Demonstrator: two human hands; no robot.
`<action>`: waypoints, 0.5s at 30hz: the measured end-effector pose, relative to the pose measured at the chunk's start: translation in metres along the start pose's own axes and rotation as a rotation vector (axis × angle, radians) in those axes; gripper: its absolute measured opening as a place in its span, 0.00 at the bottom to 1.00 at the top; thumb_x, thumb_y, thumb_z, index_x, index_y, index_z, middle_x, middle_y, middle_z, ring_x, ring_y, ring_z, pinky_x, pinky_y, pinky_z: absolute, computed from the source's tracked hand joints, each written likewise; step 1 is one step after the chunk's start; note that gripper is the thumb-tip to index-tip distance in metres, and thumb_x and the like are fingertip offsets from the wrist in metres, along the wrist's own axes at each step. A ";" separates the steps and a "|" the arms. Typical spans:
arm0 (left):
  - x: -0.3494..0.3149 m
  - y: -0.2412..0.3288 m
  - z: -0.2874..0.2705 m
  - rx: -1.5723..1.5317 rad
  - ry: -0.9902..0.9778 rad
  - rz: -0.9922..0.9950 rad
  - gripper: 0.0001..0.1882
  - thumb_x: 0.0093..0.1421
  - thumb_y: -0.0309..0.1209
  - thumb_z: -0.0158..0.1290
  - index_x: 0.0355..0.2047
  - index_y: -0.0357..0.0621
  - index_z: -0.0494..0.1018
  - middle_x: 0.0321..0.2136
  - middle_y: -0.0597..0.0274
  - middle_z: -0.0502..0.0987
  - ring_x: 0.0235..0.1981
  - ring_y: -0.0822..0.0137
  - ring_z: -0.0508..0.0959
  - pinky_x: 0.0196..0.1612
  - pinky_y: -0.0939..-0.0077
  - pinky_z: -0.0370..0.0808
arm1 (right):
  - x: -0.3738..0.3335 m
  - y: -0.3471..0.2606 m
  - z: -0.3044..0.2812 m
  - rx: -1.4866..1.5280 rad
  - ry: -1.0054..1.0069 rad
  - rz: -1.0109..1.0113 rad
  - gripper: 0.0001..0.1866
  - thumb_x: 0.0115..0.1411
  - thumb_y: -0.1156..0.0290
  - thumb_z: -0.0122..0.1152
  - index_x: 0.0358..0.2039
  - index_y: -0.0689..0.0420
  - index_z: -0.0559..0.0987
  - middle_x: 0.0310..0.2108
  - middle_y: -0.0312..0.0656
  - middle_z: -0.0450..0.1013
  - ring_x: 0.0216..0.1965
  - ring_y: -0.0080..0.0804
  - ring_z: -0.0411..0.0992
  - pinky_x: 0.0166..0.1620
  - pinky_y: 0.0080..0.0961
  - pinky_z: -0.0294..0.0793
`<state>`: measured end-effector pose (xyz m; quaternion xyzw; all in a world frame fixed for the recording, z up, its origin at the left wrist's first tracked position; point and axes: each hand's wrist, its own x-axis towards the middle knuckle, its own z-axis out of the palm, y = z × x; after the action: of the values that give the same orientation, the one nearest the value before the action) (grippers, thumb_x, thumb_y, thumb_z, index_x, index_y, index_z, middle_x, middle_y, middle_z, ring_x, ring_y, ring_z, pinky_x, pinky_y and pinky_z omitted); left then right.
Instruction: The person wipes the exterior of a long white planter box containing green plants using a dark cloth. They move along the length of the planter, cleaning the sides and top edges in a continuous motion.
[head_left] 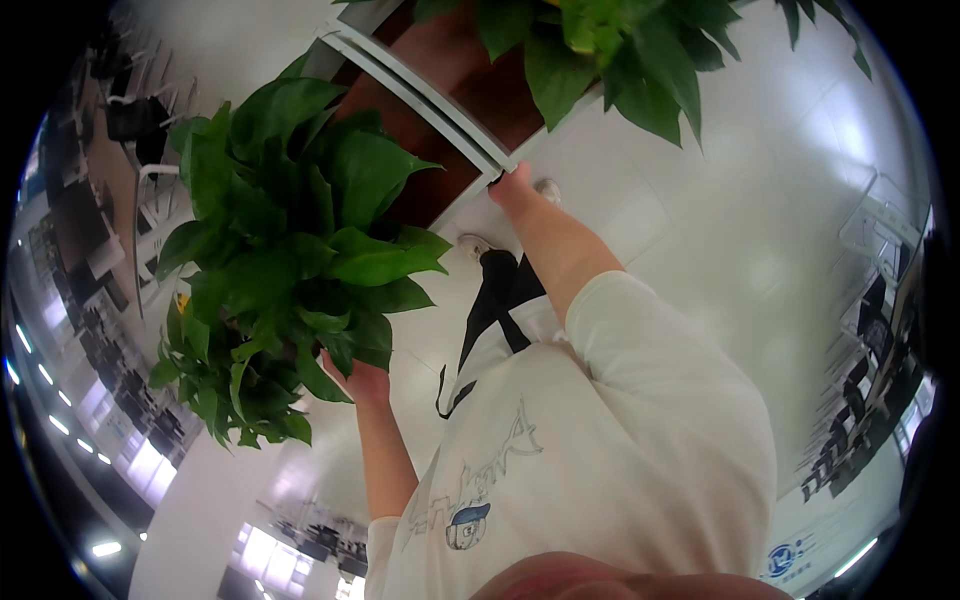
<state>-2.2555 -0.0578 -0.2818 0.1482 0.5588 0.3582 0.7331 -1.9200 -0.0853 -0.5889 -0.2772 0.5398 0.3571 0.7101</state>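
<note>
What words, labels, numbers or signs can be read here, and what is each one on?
White T-shirt: dark outlined lettering beside a cartoon head in a blue cap; I don't copy its wording.
Lower right, in the background: a round blue emblem with small characters under it, too blurred to read.
Leafy green plant and pale-edged brown unit: no text visible.

Brt, flr (720, 250) glare (fisheye distort.)
</note>
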 end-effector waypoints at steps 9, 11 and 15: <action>0.000 -0.007 0.023 -0.034 -0.048 0.095 0.33 0.67 0.53 0.46 0.66 0.47 0.63 0.64 0.58 0.66 0.64 0.54 0.66 0.67 0.56 0.63 | 0.021 0.009 -0.026 -0.020 0.030 0.196 0.17 0.66 0.56 0.45 0.47 0.48 0.77 0.48 0.35 0.75 0.48 0.36 0.73 0.50 0.38 0.73; -0.005 -0.005 0.042 -0.054 -0.065 0.094 0.31 0.67 0.51 0.46 0.64 0.47 0.64 0.63 0.59 0.68 0.63 0.55 0.67 0.65 0.57 0.65 | 0.018 0.012 -0.023 -0.036 0.021 0.214 0.18 0.66 0.55 0.46 0.49 0.48 0.76 0.51 0.36 0.74 0.51 0.38 0.73 0.52 0.41 0.72; -0.009 0.000 0.043 -0.127 -0.177 0.039 0.28 0.69 0.49 0.44 0.64 0.49 0.64 0.63 0.63 0.68 0.64 0.59 0.67 0.65 0.60 0.64 | 0.011 0.011 -0.022 -0.089 -0.149 0.128 0.19 0.66 0.55 0.45 0.50 0.48 0.76 0.52 0.36 0.74 0.53 0.40 0.72 0.54 0.43 0.72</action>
<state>-2.2174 -0.0564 -0.2608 0.1434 0.4651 0.3923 0.7805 -1.9399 -0.0933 -0.6058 -0.2462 0.4857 0.4450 0.7110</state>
